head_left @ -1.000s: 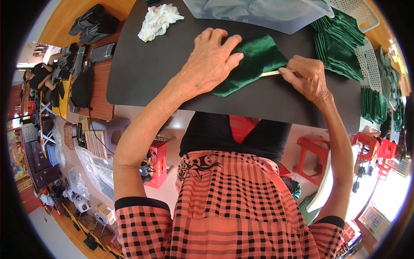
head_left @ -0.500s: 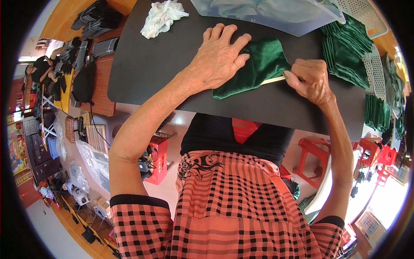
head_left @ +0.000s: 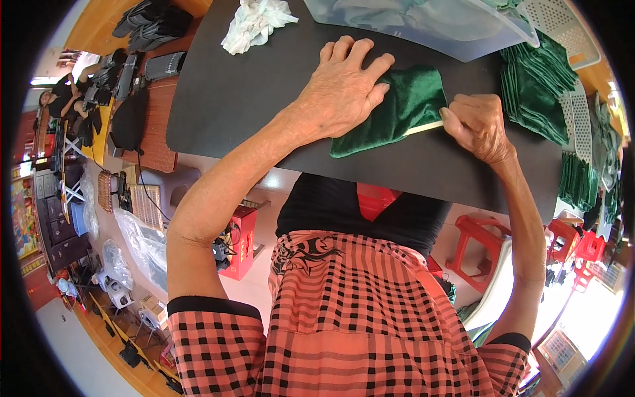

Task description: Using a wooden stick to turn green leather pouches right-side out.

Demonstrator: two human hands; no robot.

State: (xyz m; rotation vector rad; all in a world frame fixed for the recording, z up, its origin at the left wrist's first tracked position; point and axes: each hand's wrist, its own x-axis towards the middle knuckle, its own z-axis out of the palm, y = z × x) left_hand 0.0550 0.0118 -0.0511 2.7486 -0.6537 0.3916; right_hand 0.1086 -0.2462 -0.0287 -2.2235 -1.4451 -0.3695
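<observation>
A piece of dark green velvet [head_left: 407, 106], perhaps a pouch, lies on the black tabletop [head_left: 225, 106] near its front edge. My left hand [head_left: 344, 92] rests across the velvet's left side, fingers spread, thumb over the cloth. To its right, my right hand [head_left: 479, 127] is closed around the end of a thin pale stick [head_left: 424, 128]. The stick runs left along the velvet's lower right edge; its other end is hidden at the cloth. A stack of similar green velvet pieces [head_left: 536, 92] lies beyond my right hand.
At the far edge stands a clear plastic bin [head_left: 423, 30] with pale contents. Crumpled white tissue [head_left: 256, 25] lies at the far left. White perforated baskets [head_left: 582, 122] flank the right side. A red stool [head_left: 477, 248] stands below the table, and a person [head_left: 66, 99] sits at far left.
Both hands keep nearly the same hold on the velvet and stick. The view has shifted slightly, so the tabletop things appear a little lower or farther right.
</observation>
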